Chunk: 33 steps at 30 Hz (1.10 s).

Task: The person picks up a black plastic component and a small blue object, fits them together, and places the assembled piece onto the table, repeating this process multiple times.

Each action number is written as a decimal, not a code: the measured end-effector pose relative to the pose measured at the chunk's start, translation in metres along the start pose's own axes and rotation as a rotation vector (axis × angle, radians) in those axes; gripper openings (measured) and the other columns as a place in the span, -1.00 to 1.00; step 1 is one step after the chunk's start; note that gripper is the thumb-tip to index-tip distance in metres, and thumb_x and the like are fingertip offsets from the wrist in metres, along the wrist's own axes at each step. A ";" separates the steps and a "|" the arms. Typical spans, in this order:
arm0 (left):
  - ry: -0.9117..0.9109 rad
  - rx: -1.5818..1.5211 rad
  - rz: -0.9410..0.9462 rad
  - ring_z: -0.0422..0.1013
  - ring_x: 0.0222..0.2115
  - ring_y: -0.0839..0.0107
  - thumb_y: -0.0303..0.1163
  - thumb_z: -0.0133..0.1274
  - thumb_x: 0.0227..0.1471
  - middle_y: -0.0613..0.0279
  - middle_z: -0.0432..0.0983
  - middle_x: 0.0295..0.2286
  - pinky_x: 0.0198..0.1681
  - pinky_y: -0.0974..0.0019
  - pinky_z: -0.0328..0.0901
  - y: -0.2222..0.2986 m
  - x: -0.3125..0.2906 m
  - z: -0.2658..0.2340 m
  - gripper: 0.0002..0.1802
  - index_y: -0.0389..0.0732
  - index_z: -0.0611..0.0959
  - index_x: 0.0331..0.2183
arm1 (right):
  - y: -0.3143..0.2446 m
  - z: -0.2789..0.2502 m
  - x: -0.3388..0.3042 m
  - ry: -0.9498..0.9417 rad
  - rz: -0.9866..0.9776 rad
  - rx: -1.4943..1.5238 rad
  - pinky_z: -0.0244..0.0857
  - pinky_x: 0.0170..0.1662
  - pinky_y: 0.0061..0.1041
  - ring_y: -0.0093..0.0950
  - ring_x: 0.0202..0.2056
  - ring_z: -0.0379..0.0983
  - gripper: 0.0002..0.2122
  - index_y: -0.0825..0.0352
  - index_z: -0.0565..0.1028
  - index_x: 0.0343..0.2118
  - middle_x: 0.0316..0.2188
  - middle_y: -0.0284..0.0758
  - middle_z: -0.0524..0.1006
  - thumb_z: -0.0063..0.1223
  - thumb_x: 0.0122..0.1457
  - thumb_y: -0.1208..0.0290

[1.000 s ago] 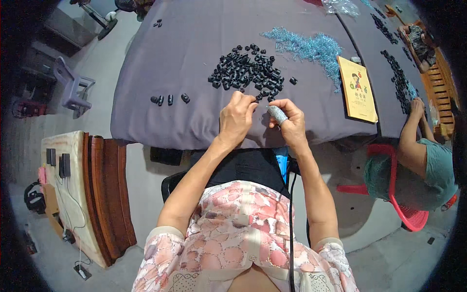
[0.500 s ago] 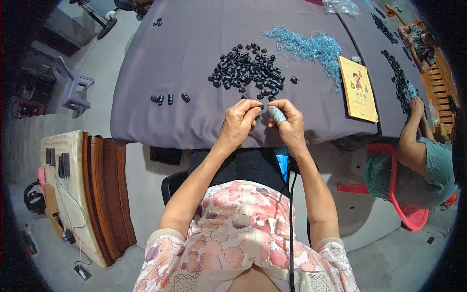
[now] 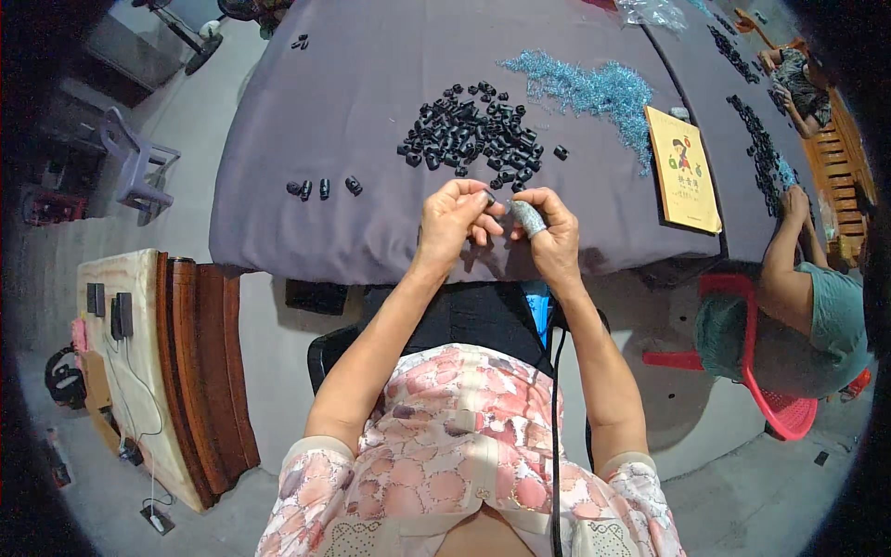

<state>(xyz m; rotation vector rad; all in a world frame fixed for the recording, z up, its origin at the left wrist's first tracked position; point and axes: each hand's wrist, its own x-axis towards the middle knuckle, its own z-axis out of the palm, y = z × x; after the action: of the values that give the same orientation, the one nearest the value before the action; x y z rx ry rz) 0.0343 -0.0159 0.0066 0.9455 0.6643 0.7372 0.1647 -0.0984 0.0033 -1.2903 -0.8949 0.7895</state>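
Your left hand (image 3: 452, 221) pinches black piece (image 3: 490, 198) at fingertips, long axis unclear; right hand (image 3: 553, 230) curled beside, hold unclear.

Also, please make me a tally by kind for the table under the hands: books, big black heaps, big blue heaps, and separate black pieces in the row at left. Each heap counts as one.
Book: 1
Big black heap: 1
Big blue heap: 1
Black pieces in the left row: 4
Total: 7
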 end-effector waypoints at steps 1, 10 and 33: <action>0.000 0.000 -0.001 0.46 -0.64 0.49 -0.47 -0.10 0.10 0.04 0.52 -0.46 -0.68 0.58 0.29 0.001 0.001 -0.001 -0.80 -0.36 0.39 -0.23 | 0.000 0.001 0.000 -0.007 -0.058 -0.037 0.31 -0.48 -0.67 -0.65 -0.51 0.38 -0.87 0.40 0.44 -0.37 -0.46 -0.39 0.44 -0.14 0.04 0.70; -0.054 0.044 0.000 0.41 -0.66 0.57 -0.42 -0.05 0.09 0.21 0.49 -0.54 -0.68 0.62 0.24 -0.001 0.003 0.001 -0.84 -0.30 0.45 -0.28 | -0.001 0.004 -0.001 -0.019 -0.194 -0.157 0.33 -0.49 -0.67 -0.61 -0.46 0.42 -0.89 0.41 0.46 -0.40 -0.42 -0.36 0.42 -0.08 0.02 0.71; -0.371 0.121 -0.145 0.34 -0.64 0.73 -0.45 0.01 0.04 0.41 0.41 -0.56 -0.65 0.69 0.22 0.009 0.001 -0.022 -0.90 -0.23 0.48 -0.34 | 0.008 0.000 0.002 -0.148 -0.110 -0.200 0.18 -0.50 -0.67 -0.70 -0.54 0.27 -0.84 0.36 0.39 -0.52 -0.58 -0.47 0.39 0.20 -0.11 0.54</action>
<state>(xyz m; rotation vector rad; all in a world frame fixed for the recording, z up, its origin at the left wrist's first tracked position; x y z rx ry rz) 0.0155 -0.0008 0.0051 1.0980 0.4474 0.3810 0.1658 -0.0962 -0.0041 -1.3558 -1.1783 0.7296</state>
